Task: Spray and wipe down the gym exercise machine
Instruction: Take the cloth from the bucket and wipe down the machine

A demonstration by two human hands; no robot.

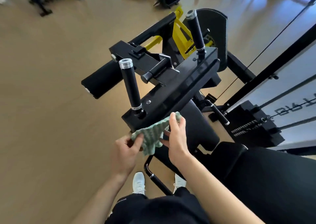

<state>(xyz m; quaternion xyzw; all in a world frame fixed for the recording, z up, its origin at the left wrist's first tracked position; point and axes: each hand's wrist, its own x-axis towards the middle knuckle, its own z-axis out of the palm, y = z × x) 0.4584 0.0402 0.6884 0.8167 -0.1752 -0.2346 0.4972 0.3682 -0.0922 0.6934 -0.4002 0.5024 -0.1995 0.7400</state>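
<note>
- We see a green-and-white striped cloth [153, 134] stretched between both hands, just in front of the near lower edge of the black exercise machine [172, 90].
- Our left hand [125, 153] pinches the cloth's lower left corner: the left grip is clenched on the fabric, thumb over the top and fingers curled beneath.
- Our right hand [176, 136] grasps the cloth's upper right edge, the thumb pressed over the top of the fabric and the fingers behind it, so the right grip is closed on the cloth as well.
- The cloth hangs slack between the two grips, its loose lower end drooping below the left thumb; its upper right corner lies against or just at the edge of the machine's flat black bar, and we cannot tell whether it truly touches.
- Two upright black handles rise from that bar: the near handle [130, 85] stands just above and left of the cloth, the far handle [195, 30] well beyond it.
- A black roller pad [100, 83] juts out to the left of the near handle, apart from the hands.
- The padded black seat [203, 131] lies right behind the right hand, and the weight stack [253, 123] stands to the right, well apart from the cloth.
- A yellow frame part [179, 34] shows behind the bar.
- Below the hands we see white shoes [138, 182] on the tan floor [51, 121] and a bent black tube [154, 177] between them.
</note>
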